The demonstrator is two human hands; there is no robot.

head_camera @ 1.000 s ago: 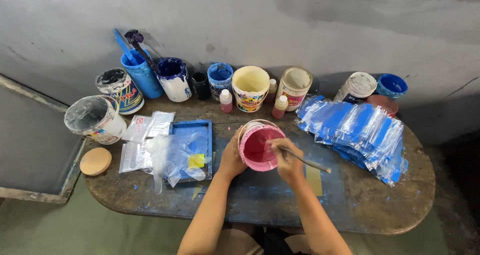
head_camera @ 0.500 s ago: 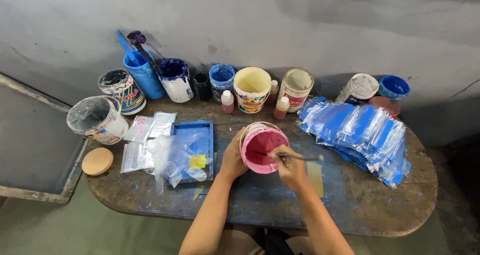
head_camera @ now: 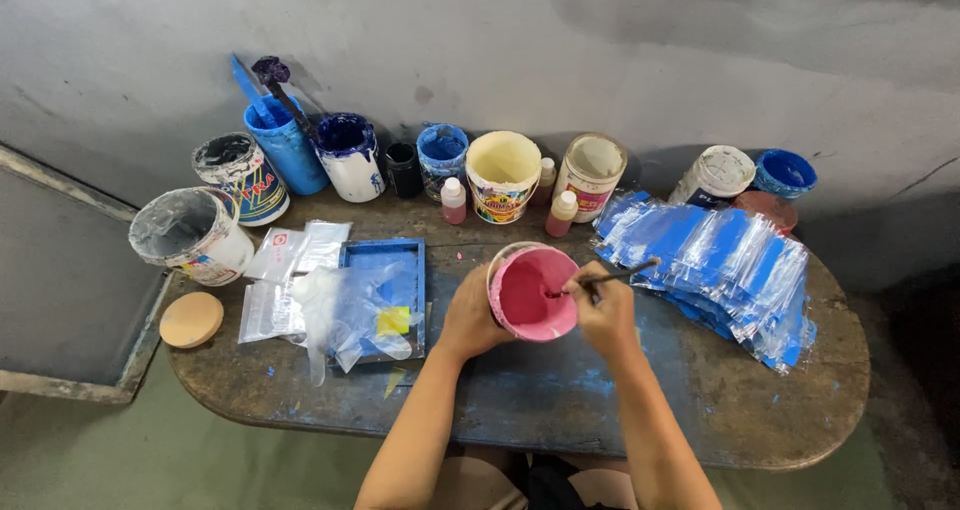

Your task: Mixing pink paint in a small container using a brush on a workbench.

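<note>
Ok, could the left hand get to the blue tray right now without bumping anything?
Probably yes. The left hand rests on the pink tub, and the blue tray lies just to its left with bare table between. Only loose plastic bags lie across the tray.

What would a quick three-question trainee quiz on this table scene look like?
1. True or false: the left hand steadies the pink tub by its side.
2. What does the right hand hold?
A. a small bottle
B. a thin stick dipped in pink paint
C. a plastic bag
3. Fill in: the stack of clear bags with blue contents lies to the ____ of the pink tub in the head view.

Key:
1. True.
2. B.
3. Right.
</note>
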